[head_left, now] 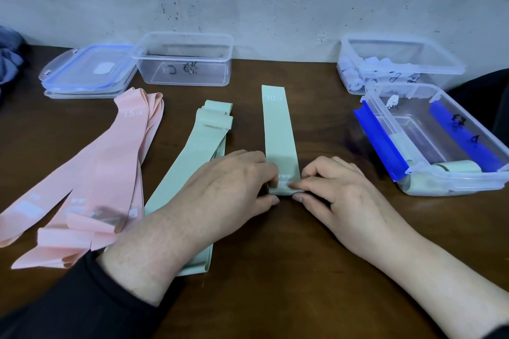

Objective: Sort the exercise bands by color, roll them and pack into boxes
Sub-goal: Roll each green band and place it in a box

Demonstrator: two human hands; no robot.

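A single mint-green band [278, 129] marked 30 LB lies flat and lengthwise at the table's middle. My left hand [228, 187] and my right hand [336, 190] pinch its near end, which is folded over into the start of a roll. A stack of green bands [192, 168] lies to the left, partly under my left wrist. Pink bands [96, 173] marked 15 LB are spread at the far left. At the right, a clear box with blue clips [385, 143] holds rolled green bands [457, 168].
An empty clear box [184, 60] stands at the back by the wall, with stacked blue-rimmed lids [88, 71] to its left. Another clear box [396, 63] at the back right holds pale rolled bands. Blue cloth [9, 58] lies at the far left edge.
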